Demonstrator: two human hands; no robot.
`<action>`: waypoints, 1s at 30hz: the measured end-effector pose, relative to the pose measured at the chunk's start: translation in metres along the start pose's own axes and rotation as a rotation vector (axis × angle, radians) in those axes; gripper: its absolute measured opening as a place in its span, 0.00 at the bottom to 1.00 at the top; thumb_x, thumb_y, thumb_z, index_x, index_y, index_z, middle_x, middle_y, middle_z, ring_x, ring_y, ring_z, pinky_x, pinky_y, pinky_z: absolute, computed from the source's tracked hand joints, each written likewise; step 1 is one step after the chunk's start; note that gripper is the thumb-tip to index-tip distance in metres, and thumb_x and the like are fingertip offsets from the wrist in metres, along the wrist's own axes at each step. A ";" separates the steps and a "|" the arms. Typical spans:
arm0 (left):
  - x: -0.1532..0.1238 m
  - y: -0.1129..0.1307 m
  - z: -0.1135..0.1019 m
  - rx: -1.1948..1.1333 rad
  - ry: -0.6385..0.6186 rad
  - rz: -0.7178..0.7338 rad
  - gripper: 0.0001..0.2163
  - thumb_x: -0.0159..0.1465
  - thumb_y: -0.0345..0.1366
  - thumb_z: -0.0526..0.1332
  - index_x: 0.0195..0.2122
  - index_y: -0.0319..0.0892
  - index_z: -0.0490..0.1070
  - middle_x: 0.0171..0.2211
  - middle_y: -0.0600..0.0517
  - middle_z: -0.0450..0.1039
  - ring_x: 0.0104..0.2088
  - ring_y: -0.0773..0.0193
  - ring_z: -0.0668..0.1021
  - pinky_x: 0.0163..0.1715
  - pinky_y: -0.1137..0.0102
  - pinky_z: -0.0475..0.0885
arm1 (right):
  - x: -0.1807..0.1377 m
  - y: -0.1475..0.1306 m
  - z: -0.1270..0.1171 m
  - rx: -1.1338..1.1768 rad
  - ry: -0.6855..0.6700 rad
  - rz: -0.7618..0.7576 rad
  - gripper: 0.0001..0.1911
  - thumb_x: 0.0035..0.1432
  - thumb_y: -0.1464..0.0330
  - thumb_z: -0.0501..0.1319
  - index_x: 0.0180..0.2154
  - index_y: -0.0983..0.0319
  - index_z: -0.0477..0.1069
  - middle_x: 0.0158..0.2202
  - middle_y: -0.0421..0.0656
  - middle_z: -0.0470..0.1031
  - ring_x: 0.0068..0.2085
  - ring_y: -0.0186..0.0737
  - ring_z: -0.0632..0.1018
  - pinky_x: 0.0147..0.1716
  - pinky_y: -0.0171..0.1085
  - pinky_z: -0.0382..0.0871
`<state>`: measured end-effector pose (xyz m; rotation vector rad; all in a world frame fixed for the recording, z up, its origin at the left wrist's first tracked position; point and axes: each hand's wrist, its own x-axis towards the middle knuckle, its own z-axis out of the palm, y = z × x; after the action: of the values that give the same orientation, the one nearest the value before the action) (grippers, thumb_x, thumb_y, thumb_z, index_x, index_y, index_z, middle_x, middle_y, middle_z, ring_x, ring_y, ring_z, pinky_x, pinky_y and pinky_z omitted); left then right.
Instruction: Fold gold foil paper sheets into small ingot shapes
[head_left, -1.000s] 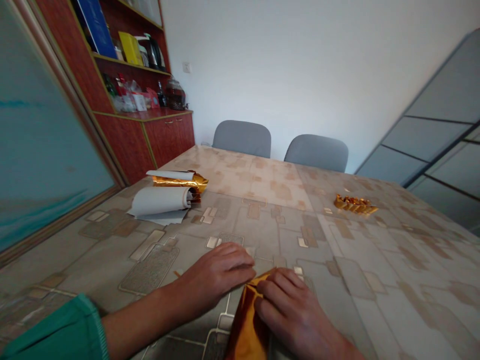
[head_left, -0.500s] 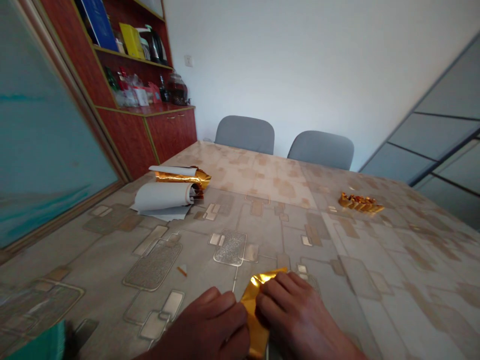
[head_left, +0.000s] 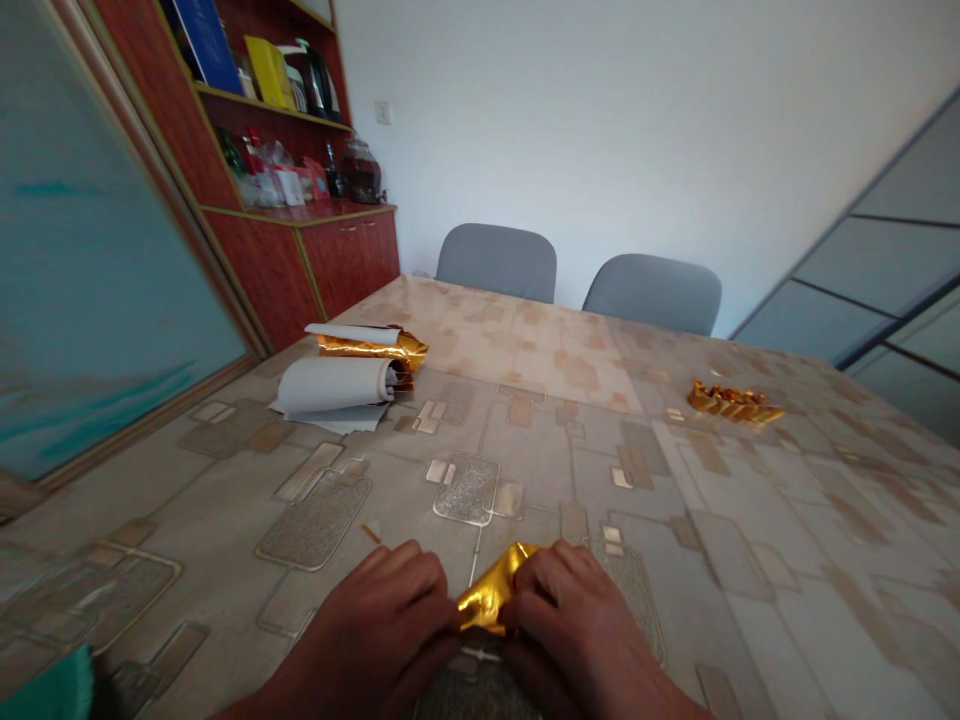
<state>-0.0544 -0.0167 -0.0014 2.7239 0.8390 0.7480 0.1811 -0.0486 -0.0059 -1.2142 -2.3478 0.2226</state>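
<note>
**Gold foil sheet** (head_left: 489,600): crumpled metal foil, highly glossy. Table cover (head_left: 750,560): smooth, shiny plastic film. Rolled paper (head_left: 334,386): matt white, with a dull, fine surface; cabinet (head_left: 349,262): polished red-brown wood.
</note>
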 end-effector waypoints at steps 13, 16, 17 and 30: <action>0.005 -0.003 0.002 0.049 -0.063 -0.189 0.10 0.62 0.30 0.69 0.29 0.43 0.69 0.29 0.55 0.70 0.30 0.59 0.72 0.33 0.66 0.61 | 0.003 -0.004 0.012 0.101 0.116 0.139 0.10 0.52 0.78 0.64 0.27 0.59 0.67 0.30 0.40 0.74 0.31 0.40 0.72 0.31 0.37 0.60; 0.006 -0.003 0.001 0.061 -0.064 -0.186 0.10 0.62 0.32 0.70 0.29 0.43 0.69 0.29 0.55 0.70 0.30 0.59 0.72 0.32 0.67 0.60 | 0.004 -0.004 0.014 0.090 0.114 0.146 0.10 0.51 0.78 0.65 0.27 0.59 0.67 0.30 0.40 0.75 0.32 0.40 0.73 0.31 0.37 0.60; 0.006 -0.003 0.001 0.064 -0.062 -0.185 0.10 0.63 0.33 0.70 0.28 0.43 0.69 0.29 0.55 0.70 0.30 0.59 0.71 0.32 0.67 0.60 | 0.004 -0.004 0.015 0.077 0.117 0.147 0.10 0.51 0.78 0.65 0.27 0.59 0.68 0.30 0.40 0.75 0.32 0.41 0.73 0.32 0.37 0.60; 0.007 0.003 -0.006 0.048 0.009 -0.138 0.16 0.75 0.36 0.52 0.31 0.44 0.72 0.28 0.54 0.74 0.28 0.63 0.74 0.30 0.68 0.68 | 0.006 -0.006 0.023 0.011 0.117 0.203 0.09 0.48 0.77 0.64 0.26 0.59 0.68 0.29 0.41 0.73 0.32 0.42 0.72 0.32 0.39 0.57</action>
<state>-0.0512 -0.0148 0.0079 2.6725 1.0476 0.7204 0.1625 -0.0460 -0.0218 -1.4218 -2.1226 0.2250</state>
